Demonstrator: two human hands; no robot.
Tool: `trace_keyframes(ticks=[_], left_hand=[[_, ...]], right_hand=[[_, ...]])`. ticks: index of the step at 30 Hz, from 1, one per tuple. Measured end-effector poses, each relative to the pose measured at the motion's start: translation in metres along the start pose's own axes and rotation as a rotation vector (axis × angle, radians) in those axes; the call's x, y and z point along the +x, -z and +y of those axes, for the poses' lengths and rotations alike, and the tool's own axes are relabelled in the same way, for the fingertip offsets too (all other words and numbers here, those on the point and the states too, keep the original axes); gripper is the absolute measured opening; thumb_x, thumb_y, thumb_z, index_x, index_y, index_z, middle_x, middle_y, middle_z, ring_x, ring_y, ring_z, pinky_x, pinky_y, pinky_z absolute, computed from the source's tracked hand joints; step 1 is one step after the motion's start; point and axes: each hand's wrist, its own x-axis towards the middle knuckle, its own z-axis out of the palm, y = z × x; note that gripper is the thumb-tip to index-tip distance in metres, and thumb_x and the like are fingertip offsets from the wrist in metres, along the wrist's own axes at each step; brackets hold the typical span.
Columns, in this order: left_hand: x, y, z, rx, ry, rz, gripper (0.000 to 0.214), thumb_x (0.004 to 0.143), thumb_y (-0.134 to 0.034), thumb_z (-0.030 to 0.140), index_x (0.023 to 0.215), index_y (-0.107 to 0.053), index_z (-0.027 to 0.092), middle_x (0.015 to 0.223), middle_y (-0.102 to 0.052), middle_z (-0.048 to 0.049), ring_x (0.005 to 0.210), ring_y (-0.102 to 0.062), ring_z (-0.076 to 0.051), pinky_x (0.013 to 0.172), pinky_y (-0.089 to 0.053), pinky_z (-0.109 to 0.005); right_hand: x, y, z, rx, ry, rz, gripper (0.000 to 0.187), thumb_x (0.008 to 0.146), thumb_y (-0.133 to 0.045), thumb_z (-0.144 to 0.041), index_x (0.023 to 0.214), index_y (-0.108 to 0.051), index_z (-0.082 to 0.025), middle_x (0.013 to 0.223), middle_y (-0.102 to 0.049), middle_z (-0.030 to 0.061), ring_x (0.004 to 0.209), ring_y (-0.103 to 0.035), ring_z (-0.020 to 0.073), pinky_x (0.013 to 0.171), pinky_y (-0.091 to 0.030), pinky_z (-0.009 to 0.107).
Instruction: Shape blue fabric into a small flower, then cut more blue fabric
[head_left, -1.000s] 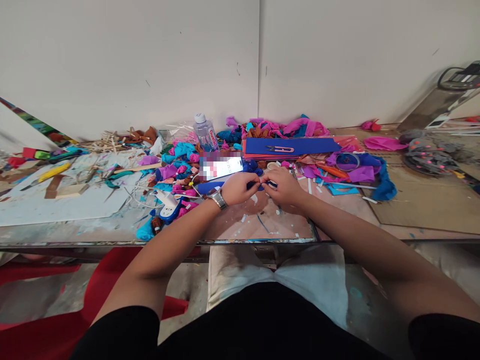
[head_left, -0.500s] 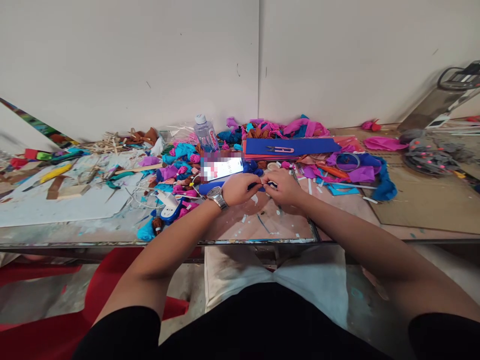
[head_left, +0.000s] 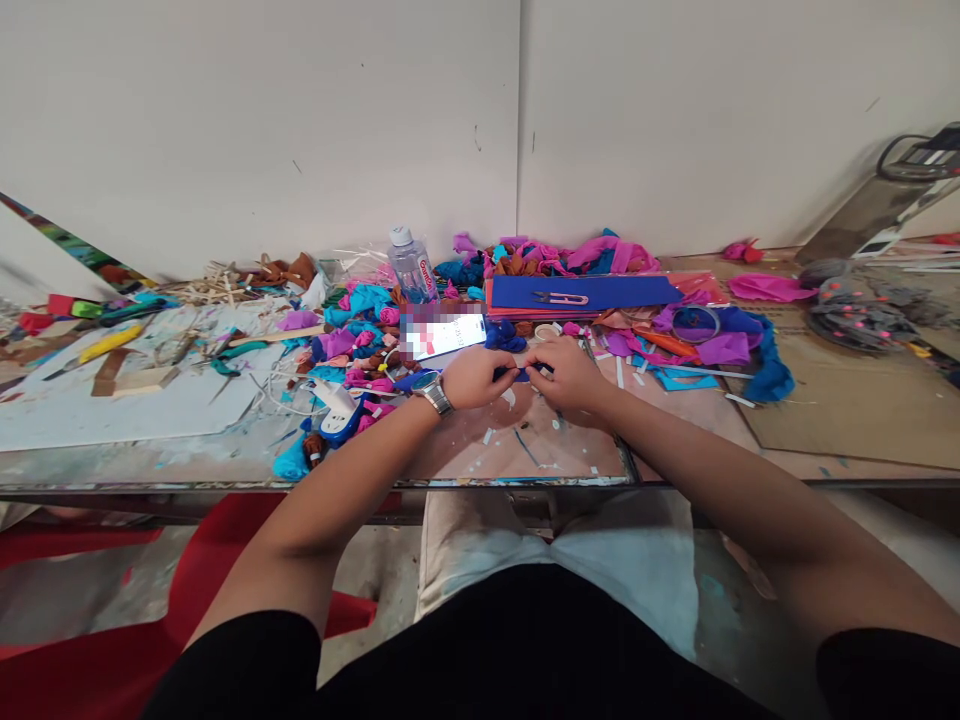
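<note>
Both my hands meet over the worktable (head_left: 525,455) just in front of me. My left hand (head_left: 474,377), with a metal watch on the wrist, pinches one end of a small dark blue piece (head_left: 517,374). The other end sits in the closed fingers of my right hand (head_left: 568,375). What the blue piece is made of I cannot tell. A phone (head_left: 442,332) lies just behind my left hand, and crumpled blue paper (head_left: 504,337) lies behind the gap between the hands.
Piles of pink, cyan and brown paper scraps (head_left: 360,330) cover the table's middle. A water bottle (head_left: 412,265) stands at the back, a blue sheet stack (head_left: 585,292) with a snipper lies behind my right hand, a tape roll (head_left: 694,323) to the right, tools (head_left: 112,342) at left.
My hands have shifted slightly while staying pinched together on the blue piece; the view barely moved.
</note>
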Motion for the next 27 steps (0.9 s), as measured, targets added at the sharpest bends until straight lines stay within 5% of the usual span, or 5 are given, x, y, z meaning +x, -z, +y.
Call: trace_keyframes(ticks=[27], left_hand=[[0.0001, 0.0027, -0.0004, -0.338, 0.059, -0.046, 0.026, 0.094, -0.058, 0.031, 0.083, -0.077, 0.018, 0.078, -0.078, -0.0012, 0.067, -0.065, -0.014, 0.069, -0.042, -0.027]], right_hand=[[0.0005, 0.0011, -0.0013, 0.045, 0.05, 0.041, 0.017, 0.098, -0.064, -0.032, 0.098, -0.08, -0.026, 0.094, -0.082, 0.0066, 0.093, -0.067, 0.0275, 0.094, -0.045, 0.046]])
